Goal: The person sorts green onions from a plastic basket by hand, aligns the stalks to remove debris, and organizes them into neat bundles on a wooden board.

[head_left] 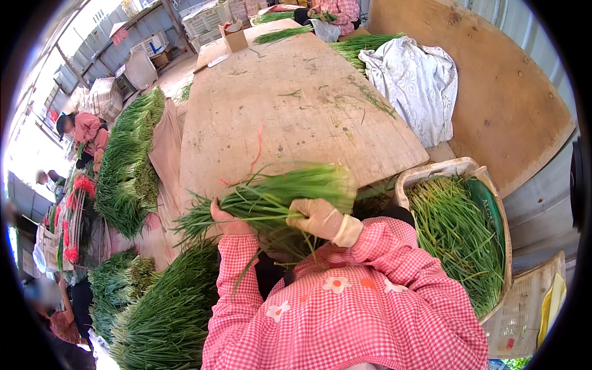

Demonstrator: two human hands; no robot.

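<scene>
A loose bunch of long green chives (271, 196) lies across my hands above the near edge of the wooden table. My left hand (232, 222) is closed around its left end, thumb upward. In a pale glove, my right hand (320, 221) has its fingers closed on some of the blades at the bunch's lower right side. The right end of the bunch is smeared by motion. Some stray blades hang below it, towards my lap. A thin red string (257, 149) lies on the tabletop (296, 117) just beyond the bunch.
A crate of chives (456, 234) stands at my right. Large heaps of chives (166, 308) lie at my left, with another long heap (129, 163) farther off. A white patterned cloth (410, 86) drapes the table's right edge. Several people work nearby; a small cardboard box (233, 38) stands far left.
</scene>
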